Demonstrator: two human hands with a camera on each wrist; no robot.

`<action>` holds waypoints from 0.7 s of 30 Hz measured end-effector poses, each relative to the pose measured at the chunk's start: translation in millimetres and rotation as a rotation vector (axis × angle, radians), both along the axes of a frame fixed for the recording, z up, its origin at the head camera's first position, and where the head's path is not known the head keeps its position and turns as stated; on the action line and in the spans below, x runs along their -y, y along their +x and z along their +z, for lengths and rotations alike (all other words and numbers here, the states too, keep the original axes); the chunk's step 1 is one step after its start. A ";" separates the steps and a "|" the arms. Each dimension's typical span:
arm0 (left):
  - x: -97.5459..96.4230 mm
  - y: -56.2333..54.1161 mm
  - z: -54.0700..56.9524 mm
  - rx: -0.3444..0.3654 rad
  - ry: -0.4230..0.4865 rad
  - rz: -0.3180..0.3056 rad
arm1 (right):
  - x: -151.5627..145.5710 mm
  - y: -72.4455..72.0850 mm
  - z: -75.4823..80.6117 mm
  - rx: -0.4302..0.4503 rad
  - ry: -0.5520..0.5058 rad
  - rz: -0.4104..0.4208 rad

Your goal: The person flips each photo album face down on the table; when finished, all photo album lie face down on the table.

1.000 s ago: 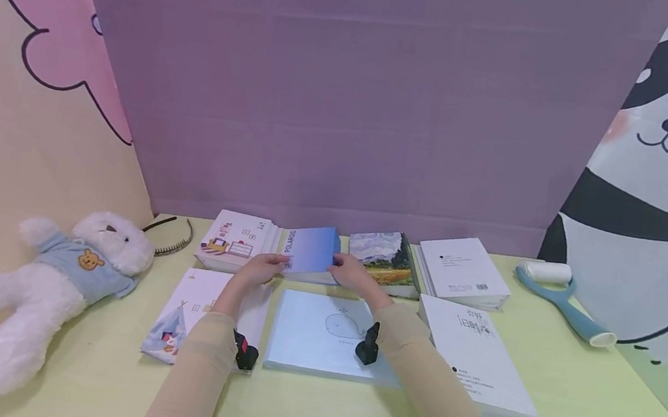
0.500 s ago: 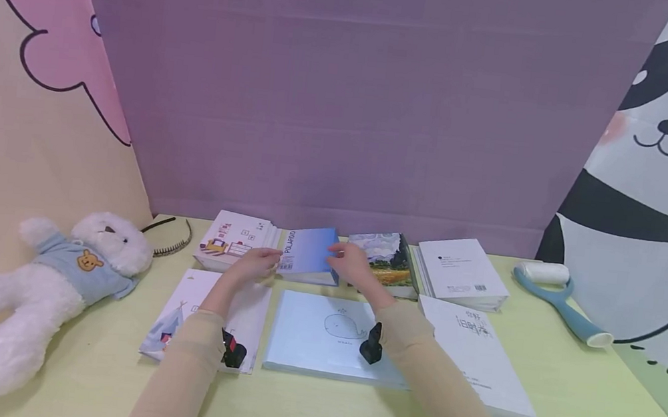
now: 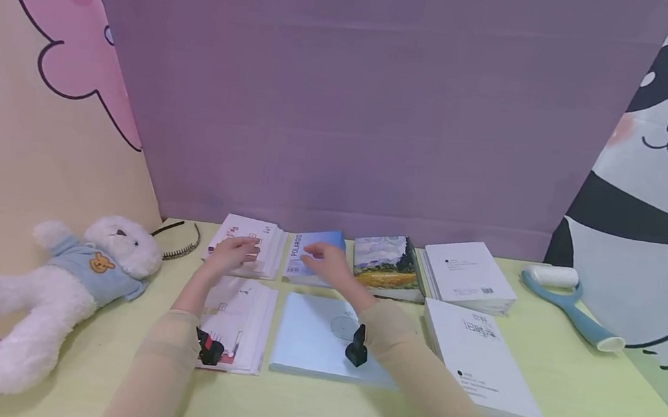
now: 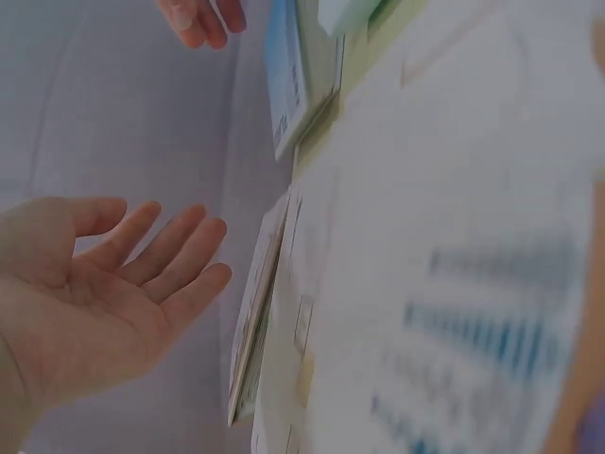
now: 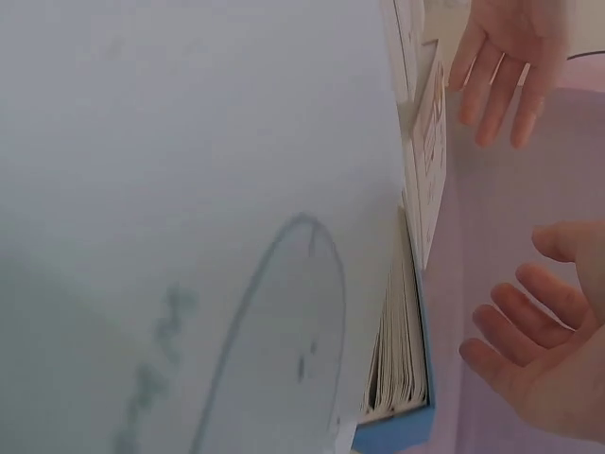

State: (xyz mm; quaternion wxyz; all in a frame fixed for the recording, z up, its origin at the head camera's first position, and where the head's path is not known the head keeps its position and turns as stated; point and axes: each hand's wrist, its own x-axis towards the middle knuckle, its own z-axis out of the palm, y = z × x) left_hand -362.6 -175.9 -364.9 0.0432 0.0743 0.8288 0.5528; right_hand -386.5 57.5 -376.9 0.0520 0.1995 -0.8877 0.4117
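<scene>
My left hand (image 3: 233, 254) is over the white book (image 3: 274, 233) with small coloured drawings at the back left. Its fingers (image 4: 175, 251) are straight and spread, and nothing is in them. My right hand (image 3: 331, 267) hovers over the blue book (image 3: 325, 240) marked POLAROID, its fingers (image 5: 529, 317) loosely bent around nothing. Part of that cover is hidden behind the hand. In front lies a pale blue book (image 3: 310, 334) with a whale drawing, partly under my right forearm. Another white book (image 3: 250, 321) lies beneath my left wrist.
To the right are a landscape-painting book (image 3: 389, 264), a stack of white books (image 3: 467, 272) and a larger white book (image 3: 488, 364). A blue-handled lint roller (image 3: 577, 312) lies far right. A plush bear (image 3: 93, 266) and a headband (image 3: 185, 248) are at left.
Both hands have let go of the blue book's sides. My left hand has moved left over the white book, and my right has drifted left above the blue cover.
</scene>
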 end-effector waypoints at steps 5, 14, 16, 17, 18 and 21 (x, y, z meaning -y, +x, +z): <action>20.9 4.0 2.0 0.005 -0.029 0.028 | 14.6 2.0 0.0 0.001 0.009 0.034; 49.3 9.4 6.7 0.009 -0.060 0.090 | 33.5 2.4 -0.4 0.020 0.035 0.085; 54.0 10.8 6.4 0.003 -0.072 0.111 | 37.4 2.4 -0.9 0.017 0.042 0.101; 56.3 11.5 6.2 -0.002 -0.084 0.121 | 39.4 2.4 -1.2 0.017 0.044 0.109; 58.2 12.4 6.2 -0.007 -0.095 0.127 | 41.3 2.2 -1.5 0.016 0.044 0.116; 63.2 14.6 5.7 0.002 -0.108 0.145 | 47.5 1.0 -2.8 0.022 0.049 0.126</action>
